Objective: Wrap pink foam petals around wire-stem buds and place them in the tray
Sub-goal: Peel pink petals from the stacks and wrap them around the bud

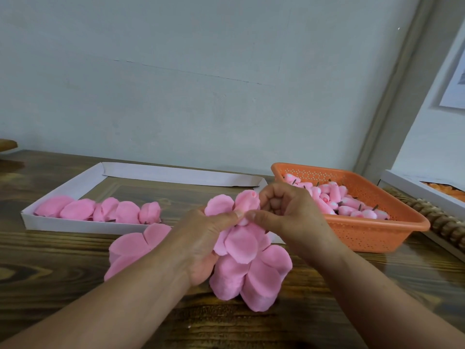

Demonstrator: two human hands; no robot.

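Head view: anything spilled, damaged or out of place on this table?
Nothing stands out. Wrapped flowers lie in the white tray, buds stay inside the orange basket, loose petals sit under both hands.

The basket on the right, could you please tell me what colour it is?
Orange, with a perforated wall; the basket shows best in the head view.

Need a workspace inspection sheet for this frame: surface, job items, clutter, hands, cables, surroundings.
Surface: dark wood-grain table.
Job's things: white cardboard tray holds a row of wrapped buds; orange plastic basket holds unwrapped wire-stem buds; loose pink foam petals lie on the table under the hands.
Clutter: beaded wooden object beside the basket.
Grippers: left hand and right hand pinch petals around a bud.
Cables: nothing seen.
Surroundings: pale wall; white box at right.
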